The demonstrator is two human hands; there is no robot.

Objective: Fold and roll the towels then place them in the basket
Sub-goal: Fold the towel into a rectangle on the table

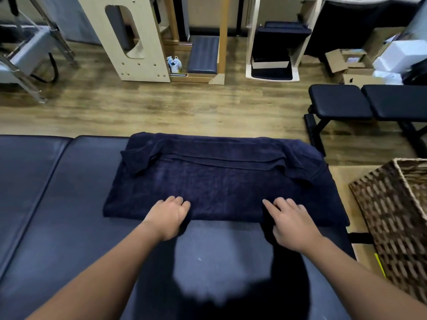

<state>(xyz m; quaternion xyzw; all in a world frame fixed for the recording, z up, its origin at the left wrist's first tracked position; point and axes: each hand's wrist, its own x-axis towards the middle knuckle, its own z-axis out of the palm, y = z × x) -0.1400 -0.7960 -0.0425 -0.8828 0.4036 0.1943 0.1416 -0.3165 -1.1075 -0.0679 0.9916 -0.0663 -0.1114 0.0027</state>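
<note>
Left hand: fingers curled, pressed on the near edge of the towel, nothing grasped.
Right hand: fingers spread, laid flat on the same edge.
Navy towel: folded, spread beyond the fingertips on the padded table.
Wicker basket: well right of the right fingers.

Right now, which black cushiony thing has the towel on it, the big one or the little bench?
The big padded table right under both hands holds the dark blue towel. The little black bench stands bare on the floor, far right.
</note>
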